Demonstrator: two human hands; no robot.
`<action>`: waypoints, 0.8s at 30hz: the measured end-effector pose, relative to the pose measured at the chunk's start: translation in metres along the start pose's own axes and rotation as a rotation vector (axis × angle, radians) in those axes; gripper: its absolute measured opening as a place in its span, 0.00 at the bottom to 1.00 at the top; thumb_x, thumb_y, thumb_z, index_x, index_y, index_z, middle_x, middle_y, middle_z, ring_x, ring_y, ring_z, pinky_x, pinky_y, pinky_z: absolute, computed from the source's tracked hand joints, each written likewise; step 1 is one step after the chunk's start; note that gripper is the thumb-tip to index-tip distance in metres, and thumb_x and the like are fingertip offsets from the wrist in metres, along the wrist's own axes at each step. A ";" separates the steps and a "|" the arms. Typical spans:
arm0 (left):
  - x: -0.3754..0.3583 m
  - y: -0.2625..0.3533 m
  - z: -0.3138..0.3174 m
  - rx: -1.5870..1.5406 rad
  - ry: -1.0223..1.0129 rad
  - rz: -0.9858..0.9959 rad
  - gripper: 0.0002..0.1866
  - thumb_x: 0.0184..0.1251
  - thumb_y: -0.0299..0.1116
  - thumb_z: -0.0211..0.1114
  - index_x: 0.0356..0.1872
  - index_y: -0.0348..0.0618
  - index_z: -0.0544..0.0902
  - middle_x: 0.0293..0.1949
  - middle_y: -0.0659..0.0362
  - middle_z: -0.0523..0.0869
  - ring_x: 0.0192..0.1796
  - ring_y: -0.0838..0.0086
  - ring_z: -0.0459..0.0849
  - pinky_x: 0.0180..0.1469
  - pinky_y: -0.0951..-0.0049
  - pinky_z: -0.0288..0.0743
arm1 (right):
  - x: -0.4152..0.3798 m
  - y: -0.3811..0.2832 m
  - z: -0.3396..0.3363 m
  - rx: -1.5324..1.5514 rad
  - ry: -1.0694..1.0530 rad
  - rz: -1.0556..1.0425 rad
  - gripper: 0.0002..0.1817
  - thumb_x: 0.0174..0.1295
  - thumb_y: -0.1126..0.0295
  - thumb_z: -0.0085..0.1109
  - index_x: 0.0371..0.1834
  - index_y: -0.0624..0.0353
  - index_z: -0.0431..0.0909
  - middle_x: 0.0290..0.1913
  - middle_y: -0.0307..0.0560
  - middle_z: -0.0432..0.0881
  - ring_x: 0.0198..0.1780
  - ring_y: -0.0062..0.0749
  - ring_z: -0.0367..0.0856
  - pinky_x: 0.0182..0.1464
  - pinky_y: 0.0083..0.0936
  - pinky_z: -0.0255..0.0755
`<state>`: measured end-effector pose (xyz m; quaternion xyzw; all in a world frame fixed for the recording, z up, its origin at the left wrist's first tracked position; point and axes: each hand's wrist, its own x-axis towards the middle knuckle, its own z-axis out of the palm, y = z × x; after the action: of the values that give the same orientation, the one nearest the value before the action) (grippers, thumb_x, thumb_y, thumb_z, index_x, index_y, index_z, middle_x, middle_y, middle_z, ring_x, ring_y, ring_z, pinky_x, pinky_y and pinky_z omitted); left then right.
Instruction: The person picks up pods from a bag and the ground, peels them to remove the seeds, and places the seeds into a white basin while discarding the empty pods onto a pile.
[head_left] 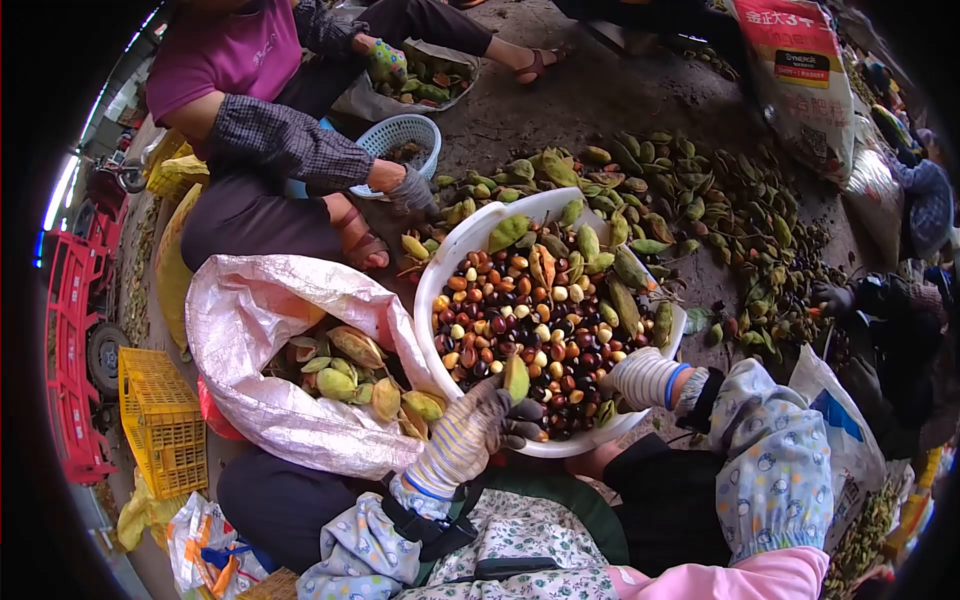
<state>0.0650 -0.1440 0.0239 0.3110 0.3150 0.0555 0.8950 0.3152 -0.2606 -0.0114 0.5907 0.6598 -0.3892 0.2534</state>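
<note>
A white basin (428,300) full of brown, dark and cream seeds, with green pods on its far side, stands before me. My left hand (472,425), in a striped glove with dark fingers, is closed on a green pod (516,379) above the basin's near left edge. Over the basin's near right part is my right hand (640,380) in a striped glove; its fingertips point down among the seeds, and whether they hold anything is hidden. Left of the basin, a white-pink sack (250,370) lies open with split pods (350,375) inside.
A large heap of green pods (690,190) covers the floor beyond. Across sits a person with a blue basket (405,130) and a bag of pods. A printed sack (800,80) stands back right; another person's gloved hand is at right. Yellow crates (165,420) stand left.
</note>
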 end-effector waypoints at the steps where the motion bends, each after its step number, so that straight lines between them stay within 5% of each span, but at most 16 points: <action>1: 0.000 0.001 -0.004 -0.027 0.011 -0.008 0.25 0.68 0.46 0.56 0.59 0.42 0.67 0.39 0.51 0.82 0.40 0.64 0.84 0.38 0.69 0.81 | -0.005 -0.003 0.004 0.076 0.060 -0.088 0.23 0.47 0.62 0.64 0.51 0.45 0.78 0.32 0.46 0.83 0.38 0.45 0.83 0.37 0.38 0.76; 4: 0.002 0.016 -0.035 -0.565 0.243 0.215 0.18 0.63 0.45 0.61 0.47 0.44 0.76 0.40 0.56 0.83 0.41 0.69 0.83 0.39 0.73 0.78 | -0.001 -0.005 0.015 0.076 0.175 -0.135 0.18 0.46 0.65 0.63 0.44 0.48 0.81 0.30 0.48 0.82 0.36 0.45 0.83 0.36 0.38 0.76; 6: -0.006 0.044 -0.062 -0.563 0.516 0.548 0.20 0.66 0.46 0.57 0.49 0.41 0.76 0.45 0.55 0.82 0.46 0.69 0.82 0.42 0.76 0.80 | 0.010 -0.002 0.027 0.067 0.153 -0.148 0.17 0.47 0.69 0.60 0.44 0.48 0.81 0.31 0.49 0.82 0.37 0.46 0.83 0.37 0.37 0.76; 7: -0.010 0.052 -0.090 -0.628 0.472 0.671 0.23 0.68 0.47 0.53 0.51 0.37 0.73 0.47 0.53 0.81 0.48 0.67 0.82 0.44 0.75 0.81 | 0.012 -0.003 0.027 0.055 0.154 -0.155 0.17 0.47 0.69 0.60 0.44 0.48 0.81 0.31 0.49 0.83 0.38 0.46 0.83 0.38 0.37 0.76; 9: -0.014 0.079 -0.086 -0.637 0.819 0.746 0.29 0.69 0.53 0.48 0.54 0.32 0.69 0.49 0.51 0.79 0.50 0.65 0.80 0.45 0.74 0.80 | 0.007 -0.010 0.012 0.067 0.103 -0.130 0.17 0.48 0.69 0.60 0.45 0.50 0.81 0.32 0.50 0.83 0.39 0.46 0.83 0.40 0.37 0.75; 11: -0.014 0.078 -0.079 -0.647 0.809 0.695 0.22 0.69 0.48 0.52 0.54 0.42 0.71 0.47 0.55 0.79 0.47 0.68 0.80 0.47 0.73 0.76 | 0.010 -0.009 0.012 0.157 0.114 -0.125 0.16 0.49 0.68 0.61 0.44 0.52 0.80 0.32 0.49 0.83 0.39 0.45 0.83 0.41 0.36 0.75; 15: 0.002 0.032 -0.041 -0.019 0.394 0.385 0.25 0.68 0.48 0.55 0.60 0.45 0.68 0.40 0.59 0.82 0.40 0.72 0.81 0.40 0.75 0.75 | 0.001 -0.009 -0.002 0.600 0.236 -0.171 0.20 0.51 0.58 0.68 0.41 0.59 0.77 0.33 0.48 0.82 0.37 0.40 0.82 0.40 0.31 0.74; 17: -0.002 0.020 -0.007 0.345 0.192 0.128 0.32 0.67 0.52 0.56 0.64 0.41 0.63 0.45 0.52 0.80 0.44 0.68 0.81 0.46 0.71 0.74 | -0.005 -0.020 -0.016 0.806 0.373 -0.152 0.24 0.49 0.55 0.71 0.41 0.61 0.75 0.33 0.48 0.81 0.36 0.37 0.81 0.39 0.30 0.73; 19: 0.001 0.000 0.002 0.625 0.022 0.146 0.32 0.70 0.51 0.53 0.65 0.38 0.62 0.46 0.55 0.80 0.46 0.72 0.80 0.49 0.75 0.73 | -0.001 -0.037 -0.024 0.913 0.575 -0.128 0.26 0.47 0.55 0.73 0.37 0.63 0.71 0.29 0.45 0.78 0.32 0.28 0.75 0.35 0.28 0.71; 22: 0.006 -0.010 0.008 0.529 0.027 0.143 0.25 0.72 0.46 0.51 0.61 0.37 0.68 0.46 0.58 0.79 0.44 0.75 0.80 0.48 0.74 0.75 | -0.008 -0.062 -0.036 1.043 0.728 -0.133 0.22 0.48 0.60 0.74 0.34 0.63 0.71 0.26 0.43 0.74 0.30 0.28 0.73 0.34 0.26 0.70; 23: 0.008 -0.015 0.001 0.512 0.055 0.127 0.24 0.72 0.46 0.51 0.59 0.38 0.69 0.45 0.58 0.79 0.44 0.75 0.80 0.48 0.74 0.75 | -0.007 -0.069 -0.034 0.987 0.793 -0.153 0.26 0.46 0.55 0.73 0.37 0.62 0.72 0.28 0.52 0.78 0.32 0.39 0.79 0.35 0.31 0.72; 24: 0.011 -0.023 -0.009 0.493 0.080 0.109 0.24 0.71 0.46 0.51 0.58 0.38 0.70 0.45 0.59 0.80 0.44 0.75 0.81 0.47 0.73 0.76 | 0.013 -0.073 -0.013 1.126 0.820 -0.246 0.26 0.47 0.56 0.73 0.38 0.62 0.72 0.29 0.52 0.78 0.32 0.40 0.79 0.35 0.31 0.72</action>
<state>0.0658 -0.1541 -0.0008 0.5338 0.3372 0.0375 0.7746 0.2434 -0.2423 0.0013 0.6522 0.4625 -0.4433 -0.4053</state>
